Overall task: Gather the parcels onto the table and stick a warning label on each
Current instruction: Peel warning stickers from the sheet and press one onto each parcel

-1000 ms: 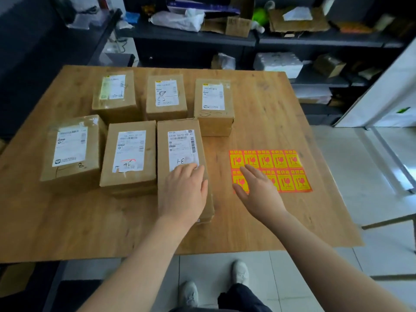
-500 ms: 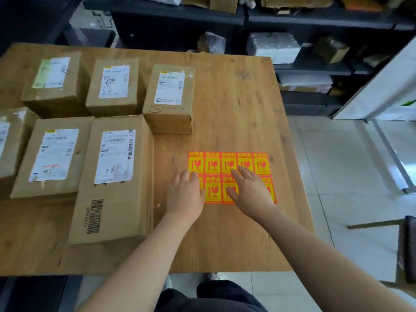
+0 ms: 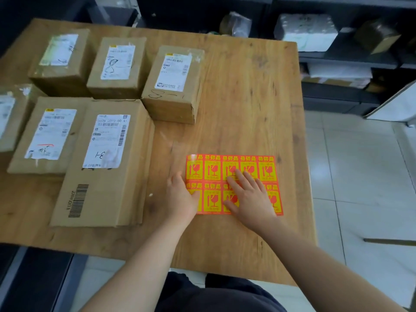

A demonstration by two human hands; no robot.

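Note:
Several brown cardboard parcels with white shipping labels lie on the wooden table (image 3: 247,97). The nearest is a long parcel (image 3: 105,167) marked "3-1"; a squarer parcel (image 3: 173,84) stands behind it. An orange and yellow sheet of warning labels (image 3: 231,167) lies flat near the table's right front. My left hand (image 3: 182,197) rests with straight fingers on the sheet's left edge. My right hand (image 3: 249,197) lies flat on the sheet's middle, fingers spread. Neither hand holds anything.
More parcels (image 3: 112,66) fill the table's left half, one cut off by the left frame edge. Dark shelves (image 3: 337,57) with boxes and a white foam block (image 3: 306,32) stand behind. Tiled floor (image 3: 360,176) lies to the right.
My left hand left the long parcel and moved right onto the label sheet. My right hand slid further onto the sheet. The view shifted right and down.

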